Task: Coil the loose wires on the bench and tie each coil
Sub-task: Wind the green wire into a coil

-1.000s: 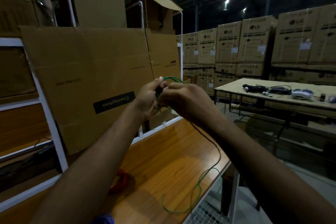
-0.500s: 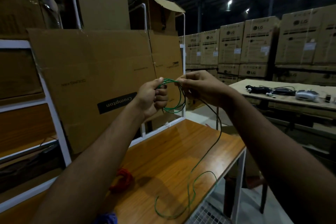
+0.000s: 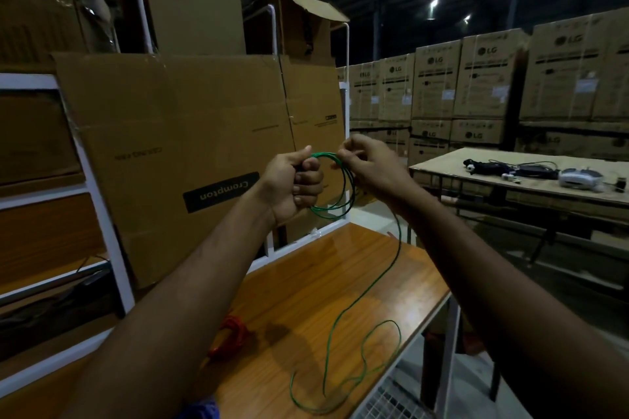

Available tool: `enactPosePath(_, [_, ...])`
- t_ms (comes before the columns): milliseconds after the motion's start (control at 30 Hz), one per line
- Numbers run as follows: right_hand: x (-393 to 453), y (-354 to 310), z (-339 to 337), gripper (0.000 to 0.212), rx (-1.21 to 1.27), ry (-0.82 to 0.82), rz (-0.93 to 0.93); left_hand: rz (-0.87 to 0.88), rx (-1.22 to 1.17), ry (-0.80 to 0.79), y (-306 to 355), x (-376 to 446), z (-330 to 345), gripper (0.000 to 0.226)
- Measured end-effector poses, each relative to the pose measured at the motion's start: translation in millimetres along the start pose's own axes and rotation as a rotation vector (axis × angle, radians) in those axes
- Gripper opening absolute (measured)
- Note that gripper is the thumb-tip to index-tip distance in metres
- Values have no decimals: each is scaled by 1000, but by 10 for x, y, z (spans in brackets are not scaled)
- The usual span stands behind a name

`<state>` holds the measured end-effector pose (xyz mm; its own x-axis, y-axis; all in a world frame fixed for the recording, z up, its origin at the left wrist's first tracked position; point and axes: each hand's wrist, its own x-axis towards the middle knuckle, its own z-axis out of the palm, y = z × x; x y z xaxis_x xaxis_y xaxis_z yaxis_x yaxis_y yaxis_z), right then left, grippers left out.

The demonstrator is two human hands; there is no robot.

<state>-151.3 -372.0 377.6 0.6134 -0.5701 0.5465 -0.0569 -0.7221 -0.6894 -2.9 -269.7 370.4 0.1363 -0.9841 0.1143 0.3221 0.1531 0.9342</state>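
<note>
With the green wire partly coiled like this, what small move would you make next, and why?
Probably lay one more loop: the left hand grips the green coil, the right hand pinches the wire at its top, and a long loose tail lies on the bench.

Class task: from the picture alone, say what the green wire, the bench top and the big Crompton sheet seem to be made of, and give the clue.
Green wire: glossy plastic-looking sheath, bending freely; core unseen.
Bench top: wood or wood-look laminate, with grain and shine.
Crompton sheet: matte brown cardboard with creases.
</note>
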Motion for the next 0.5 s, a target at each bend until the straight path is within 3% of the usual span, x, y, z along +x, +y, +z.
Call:
enactPosePath(100, [-49, 79, 124, 21, 168, -19, 33, 26, -13, 27, 7, 14, -9, 45])
enactPosePath(233, [-68, 234, 189, 25, 79, -17, -101, 18, -69, 27, -32, 34, -32, 43])
enactPosePath(367, [-25, 316, 244, 38, -60, 188, -118, 38, -53, 4, -140, 66, -14, 42])
enactPosePath(500, [-49, 340, 387, 46, 113, 304, 35, 33, 31, -34, -196, 74, -8, 43])
